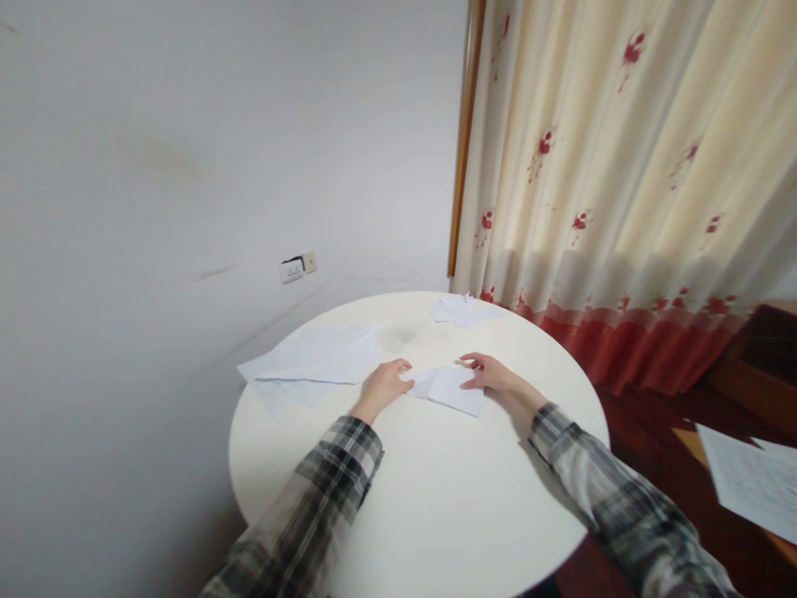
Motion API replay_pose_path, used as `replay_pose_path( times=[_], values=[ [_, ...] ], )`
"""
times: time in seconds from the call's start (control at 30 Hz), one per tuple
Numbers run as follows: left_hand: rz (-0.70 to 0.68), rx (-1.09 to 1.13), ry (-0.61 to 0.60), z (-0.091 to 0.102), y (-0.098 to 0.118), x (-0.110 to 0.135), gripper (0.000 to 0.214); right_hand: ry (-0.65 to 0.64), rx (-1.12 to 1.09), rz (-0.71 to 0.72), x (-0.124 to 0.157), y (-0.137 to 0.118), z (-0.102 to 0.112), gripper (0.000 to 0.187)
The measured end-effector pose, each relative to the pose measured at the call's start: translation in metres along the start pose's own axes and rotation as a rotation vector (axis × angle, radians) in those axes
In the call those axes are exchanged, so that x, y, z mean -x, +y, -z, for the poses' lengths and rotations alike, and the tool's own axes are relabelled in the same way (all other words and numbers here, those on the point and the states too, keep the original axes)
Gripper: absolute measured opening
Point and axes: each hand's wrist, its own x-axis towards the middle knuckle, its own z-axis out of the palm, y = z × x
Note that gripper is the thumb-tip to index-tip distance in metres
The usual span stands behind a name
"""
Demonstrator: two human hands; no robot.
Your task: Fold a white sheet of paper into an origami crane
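The grip curled loosely at both ends of a folded paper point(456, 390); whether either hand pinched it could not be told. Leftmost, white sheets point(317, 353) lay on the round table point(429, 498); next came the left hand point(384, 386), then the folded paper near the table's middle, with ragged scraps point(459, 311) behind, then the right hand point(496, 375), thumb at the paper's right end.

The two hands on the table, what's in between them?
In the head view, a piece of white paper lies on the round table between the left hand and the right hand.
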Motion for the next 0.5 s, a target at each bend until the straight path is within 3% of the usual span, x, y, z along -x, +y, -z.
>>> replay_pose_path(
  times=[0.17, 0.3, 0.4, 0.5],
  values=[
    [-0.212, -0.161, 0.072, 0.002, 0.003, 0.001, 0.031, 0.247, 0.110, 0.021, 0.008, 0.001, -0.008, 0.060],
    [-0.432, -0.063, -0.072, -0.008, 0.006, 0.004, 0.058, 0.298, 0.142, 0.041, 0.006, -0.004, -0.022, 0.059],
    [-0.420, -0.020, -0.188, -0.014, 0.010, 0.008, 0.056, 0.329, 0.190, 0.033, 0.003, -0.007, -0.030, 0.061],
    [-0.413, -0.024, -0.177, -0.014, 0.015, 0.011, 0.041, 0.362, 0.219, 0.038, 0.003, -0.010, -0.033, 0.067]
  ],
)
